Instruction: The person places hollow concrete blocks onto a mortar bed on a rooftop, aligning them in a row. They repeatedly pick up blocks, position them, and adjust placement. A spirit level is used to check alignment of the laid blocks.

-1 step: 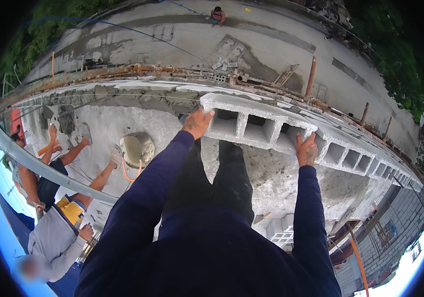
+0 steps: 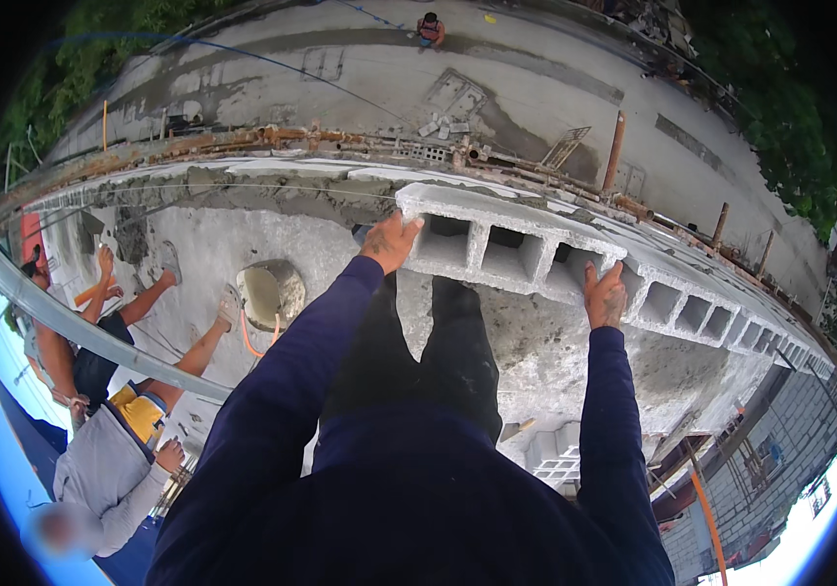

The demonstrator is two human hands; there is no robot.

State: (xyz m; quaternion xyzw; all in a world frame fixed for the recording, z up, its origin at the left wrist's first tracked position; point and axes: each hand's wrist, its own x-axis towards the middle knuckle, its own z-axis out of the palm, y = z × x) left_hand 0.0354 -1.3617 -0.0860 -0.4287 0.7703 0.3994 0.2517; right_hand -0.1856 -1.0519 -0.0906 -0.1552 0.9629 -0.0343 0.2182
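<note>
A grey hollow concrete block [image 2: 511, 213] lies on the wall's edge in front of me, its three open cells toward me. My left hand [image 2: 391, 241] grips its left end, fingers bent round the corner. At its right end my right hand [image 2: 605, 295] is closed on the block, beside the neighbouring blocks [image 2: 694, 314] that run off to the right in a row. Left of the block a bed of wet mortar [image 2: 311, 200] stretches along the wall top, with a thin string [image 2: 272, 188] above it. The underside of the block is hidden.
A bucket [image 2: 286, 293] with an orange handle stands on the concrete floor at left. Two people, one in a grey top [image 2: 111, 469], are behind a curved metal rail [image 2: 96, 327]. Rusty pipes [image 2: 613, 151] line the far side; more blocks [image 2: 555, 451] lie beside my legs.
My hands and the block have not visibly moved. At the lower left, the person in the grey top has shifted very slightly.
</note>
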